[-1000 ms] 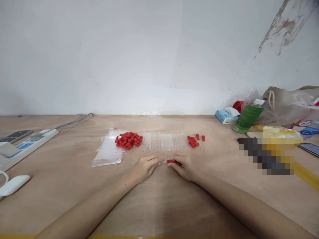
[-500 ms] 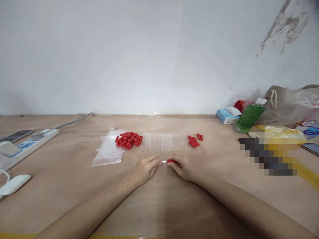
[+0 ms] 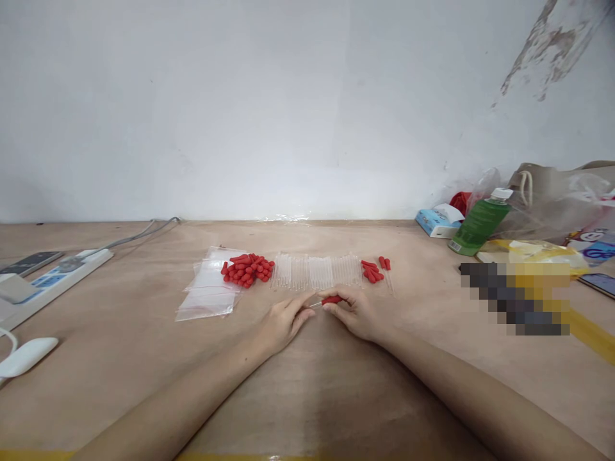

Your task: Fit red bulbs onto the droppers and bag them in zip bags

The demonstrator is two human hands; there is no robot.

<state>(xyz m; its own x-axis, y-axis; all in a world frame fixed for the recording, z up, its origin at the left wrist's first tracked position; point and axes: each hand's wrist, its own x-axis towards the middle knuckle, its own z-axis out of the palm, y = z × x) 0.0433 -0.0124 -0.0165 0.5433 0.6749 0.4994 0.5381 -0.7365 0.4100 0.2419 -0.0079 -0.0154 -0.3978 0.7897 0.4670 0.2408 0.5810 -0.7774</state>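
Between my hands is a dropper made of a clear glass tube (image 3: pixel 315 305) and a red rubber bulb (image 3: pixel 331 299). My left hand (image 3: pixel 288 320) pinches the tube, and my right hand (image 3: pixel 354 310) grips the bulb between thumb and fingers. Just beyond the hands lies a row of clear glass tubes (image 3: pixel 317 271), side by side. A heap of red rubber bulbs (image 3: pixel 247 269) sits left of the row, partly on clear plastic bags (image 3: pixel 206 302). On the right is a smaller group of red bulbs (image 3: pixel 371 271), with two droppers (image 3: pixel 385 263) beside it.
At the left stand a power strip (image 3: pixel 57 282) with cables and a white mouse-shaped object (image 3: pixel 29 358). A blue tissue box (image 3: pixel 436 221), a green bottle (image 3: pixel 482 221) and plastic bags (image 3: pixel 548 256) fill the right back. A wall (image 3: pixel 288 115) borders the table behind.
My right hand has raised the bulb slightly, and the dropper now tilts up to the right. My fingers have shifted, with the hands still close together.
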